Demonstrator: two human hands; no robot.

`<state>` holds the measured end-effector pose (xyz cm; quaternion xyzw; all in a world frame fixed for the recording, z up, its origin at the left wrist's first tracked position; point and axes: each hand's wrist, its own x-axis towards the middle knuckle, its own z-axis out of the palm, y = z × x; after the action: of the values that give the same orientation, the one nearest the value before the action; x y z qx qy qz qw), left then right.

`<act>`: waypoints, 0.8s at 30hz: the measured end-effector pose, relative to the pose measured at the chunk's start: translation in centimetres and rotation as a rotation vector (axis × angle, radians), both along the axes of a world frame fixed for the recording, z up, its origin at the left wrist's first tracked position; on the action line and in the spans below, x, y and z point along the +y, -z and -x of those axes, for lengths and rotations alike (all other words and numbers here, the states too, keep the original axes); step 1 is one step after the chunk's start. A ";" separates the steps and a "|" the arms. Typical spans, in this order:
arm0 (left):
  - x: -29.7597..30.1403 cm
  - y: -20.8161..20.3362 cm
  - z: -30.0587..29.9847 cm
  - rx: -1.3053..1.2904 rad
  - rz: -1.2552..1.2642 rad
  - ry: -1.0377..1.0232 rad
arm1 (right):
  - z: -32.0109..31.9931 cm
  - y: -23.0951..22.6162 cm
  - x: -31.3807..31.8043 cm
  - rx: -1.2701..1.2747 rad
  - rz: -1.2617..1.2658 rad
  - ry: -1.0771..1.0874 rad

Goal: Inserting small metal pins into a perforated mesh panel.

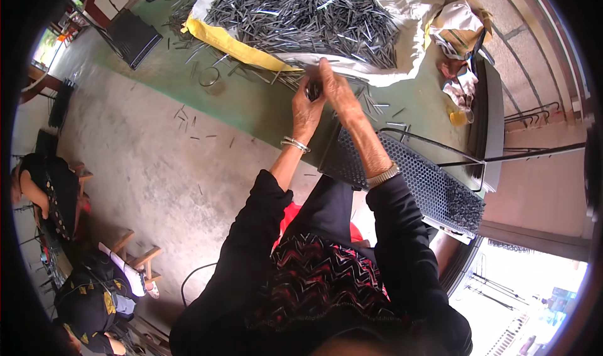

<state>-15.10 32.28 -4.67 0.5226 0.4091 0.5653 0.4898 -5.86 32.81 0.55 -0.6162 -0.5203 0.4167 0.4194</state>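
In front of me, at the near edge of a large pile of slender dark metal-looking pieces (301, 17), both hands are close together. My left hand (306, 110) is closed around a small bunch of these dark pieces (313, 91), whose ends show between the hands. Against its right side is my right hand (341, 95), its fingers bent in and closed near the top of the bunch. What they pinch is hidden. Just below the right hand, a black tray with a grid of round holes (408, 164) slants away to the right, its far-right end filled with dark pieces.
The pile lies on a white sack (402, 75) with a yellow edge, over a green surface (251, 105) with loose pieces and a clear glass (209, 76). A cup of yellow liquid (460, 116) stands at right. Two people (47, 193) work at left near wooden stools (141, 258).
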 end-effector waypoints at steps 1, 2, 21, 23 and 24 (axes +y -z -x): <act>-0.3 0.6 0.1 0.000 -0.002 0.004 | 0.4 0.7 -0.6 -0.032 -0.056 -0.027; -0.8 1.3 -0.1 0.042 -0.054 -0.032 | 0.7 1.6 -1.2 -0.045 -0.090 0.005; -2.8 1.6 0.0 0.058 -0.040 0.020 | 1.5 1.8 -3.9 -0.248 -0.278 0.073; -2.8 2.5 0.2 0.131 0.004 0.023 | 2.4 2.1 -4.1 -0.249 -0.277 0.066; -2.9 3.0 0.3 0.198 0.048 0.022 | 2.7 2.1 -4.3 -0.256 -0.278 0.057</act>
<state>-15.44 29.35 -7.72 0.5687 0.4632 0.4954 0.4655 -8.56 28.56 -1.57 -0.6148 -0.6041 0.2471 0.4426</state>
